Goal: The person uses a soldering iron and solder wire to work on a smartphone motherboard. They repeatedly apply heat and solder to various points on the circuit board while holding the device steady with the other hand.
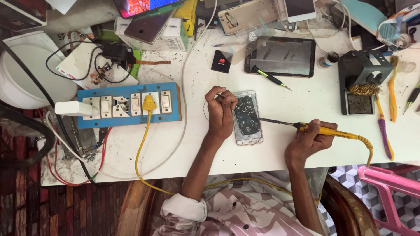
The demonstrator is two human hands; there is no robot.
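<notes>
A single head-worn camera looks almost straight down from above the seated person, fairly near, onto the white table (306, 144) and both forearms.

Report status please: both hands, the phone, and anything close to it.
Left hand curled on opened phone, pinching thin wire. Right hand grips yellow soldering iron, tip at board. Screwdriver and tablet lie beyond.

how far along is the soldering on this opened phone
Done: the phone lies with its back off and board exposed. In hand: the right hand holds the yellow soldering iron with its tip at the board's right edge; the left hand pinches thin wire beside it. Left: the phone remains open.
</notes>
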